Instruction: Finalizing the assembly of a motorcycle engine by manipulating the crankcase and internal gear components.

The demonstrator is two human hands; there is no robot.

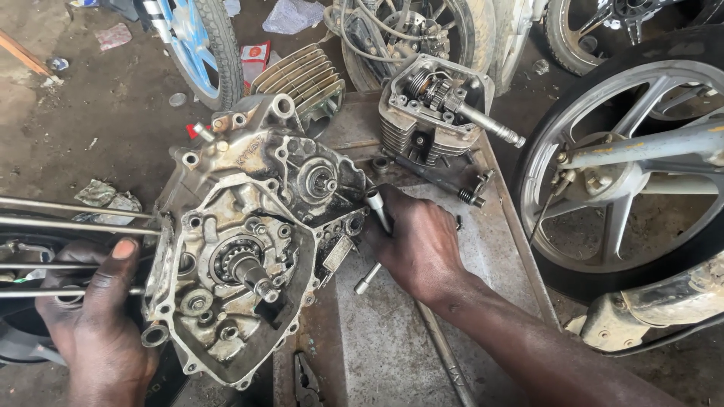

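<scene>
Fingers [392, 226] of the right hand [418, 249] are curled shut around a T-handle socket wrench [377, 215], whose steel shaft runs through the fist from lower left to upper right; its socket end sticks up above the knuckles and its lower end [367, 279] pokes out beneath the palm; the right hand sits just beside the right edge of the engine crankcase [241, 249], touching or nearly touching the casting there; the left hand [98, 316] braces the opposite, left edge, thumb [121, 256] pressed flat against the rim, the rest of its fingers wrapped loosely among the long studs [75, 215] that jut out leftward, so how firmly it grips I cannot tell; the crankcase lies open-face up between the two hands, tilted, with a stubby shaft [253, 275] and its gear standing out of the middle, the shaft's long axis pointing down and to the right, toward the wrench hand; the right hand is the nearer one to that shaft and to the bolt holes along the right rim; behind the case a finned cylinder head [426, 105] rests on the steel tray [422, 332], with a spoked wheel [626, 173] off to the right and pliers [305, 380] lying at the tray's near edge.
</scene>
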